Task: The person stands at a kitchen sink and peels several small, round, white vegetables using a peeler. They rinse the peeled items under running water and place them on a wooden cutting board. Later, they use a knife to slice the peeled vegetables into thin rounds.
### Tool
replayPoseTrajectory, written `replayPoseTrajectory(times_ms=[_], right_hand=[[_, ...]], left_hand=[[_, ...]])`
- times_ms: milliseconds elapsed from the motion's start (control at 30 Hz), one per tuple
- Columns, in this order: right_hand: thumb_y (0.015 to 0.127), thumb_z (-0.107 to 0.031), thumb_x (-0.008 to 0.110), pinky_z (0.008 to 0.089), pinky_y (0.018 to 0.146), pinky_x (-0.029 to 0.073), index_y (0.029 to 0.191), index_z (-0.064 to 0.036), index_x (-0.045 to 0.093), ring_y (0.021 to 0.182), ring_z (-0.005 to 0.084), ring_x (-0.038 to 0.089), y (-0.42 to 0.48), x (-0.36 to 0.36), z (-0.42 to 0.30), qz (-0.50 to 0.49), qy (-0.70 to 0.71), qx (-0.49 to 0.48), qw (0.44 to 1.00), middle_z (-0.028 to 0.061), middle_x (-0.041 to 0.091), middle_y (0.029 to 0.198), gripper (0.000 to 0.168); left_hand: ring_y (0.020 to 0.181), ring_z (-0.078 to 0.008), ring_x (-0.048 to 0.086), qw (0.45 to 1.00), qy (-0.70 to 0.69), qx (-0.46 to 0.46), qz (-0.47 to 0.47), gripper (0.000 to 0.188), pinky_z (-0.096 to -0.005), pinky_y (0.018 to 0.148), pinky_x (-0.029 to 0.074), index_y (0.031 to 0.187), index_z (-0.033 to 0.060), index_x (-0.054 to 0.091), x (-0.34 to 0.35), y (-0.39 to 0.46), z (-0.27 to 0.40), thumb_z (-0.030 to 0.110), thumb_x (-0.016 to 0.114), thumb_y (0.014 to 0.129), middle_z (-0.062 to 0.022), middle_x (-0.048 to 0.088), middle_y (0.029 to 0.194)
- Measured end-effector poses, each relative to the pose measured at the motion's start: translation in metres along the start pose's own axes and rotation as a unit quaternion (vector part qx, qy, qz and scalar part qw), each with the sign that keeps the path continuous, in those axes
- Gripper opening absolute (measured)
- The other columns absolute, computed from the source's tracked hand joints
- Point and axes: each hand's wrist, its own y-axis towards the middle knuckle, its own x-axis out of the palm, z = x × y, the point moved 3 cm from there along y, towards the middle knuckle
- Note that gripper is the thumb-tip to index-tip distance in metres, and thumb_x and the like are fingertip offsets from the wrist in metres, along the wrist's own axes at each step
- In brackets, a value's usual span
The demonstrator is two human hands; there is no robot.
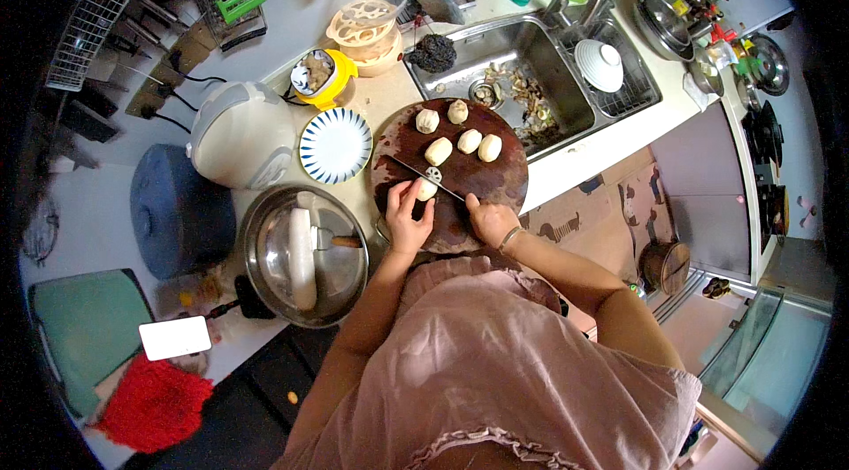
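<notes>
On a round dark wooden chopping board (494,188), my left hand (408,218) holds a pale peeled lotus root piece (426,190) at the board's near left. My right hand (493,221) grips the handle of a kitchen knife (424,177), whose blade lies across the far side of that piece. Just beyond the blade sits a thin slice (434,174) with holes through it. Several more peeled pieces (438,151) rest farther back on the board. A white plate with blue strokes (336,145) stands to the board's left.
Behind the board is a steel sink (570,82) with peelings and an upturned white bowl (598,65). At the left, a steel basin (265,301) holds a long white vegetable (303,258) and a peeler (338,241). A rice cooker (239,132) stands behind the basin.
</notes>
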Motion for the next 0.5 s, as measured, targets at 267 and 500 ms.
replayPoseTrajectory(times_ms=[267, 500], right_hand=[[0.087, -0.008, 0.045, 0.0444, 0.053, 0.053, 0.113, -0.002, 0.043, 0.065, 0.0361, 0.066, -0.038, -0.023, -0.003, 0.031, -0.004, -0.011, 0.999, 0.0194, 0.065, 0.07, 0.026], [0.085, -0.005, 0.048, 0.0423, 0.051, 0.053, 0.109, -0.004, 0.042, 0.064, 0.0342, 0.067, -0.061, -0.046, -0.012, 0.02, -0.05, 0.004, 0.999, 0.0195, 0.065, 0.075, 0.025]], left_hand=[[0.086, -0.0283, 0.059, 0.998, -0.035, -0.056, 0.023, 0.033, -0.0362, 0.075, 0.05, 0.105, 0.0027, 0.06, 0.006, -0.01, -0.015, 0.012, 0.075, 0.077, -0.0128, 0.058, 0.1], [0.08, -0.0273, 0.056, 0.996, -0.057, -0.054, 0.034, 0.032, -0.0357, 0.071, 0.048, 0.102, 0.0034, 0.058, 0.006, -0.006, -0.015, 0.007, 0.073, 0.073, -0.0114, 0.056, 0.094]])
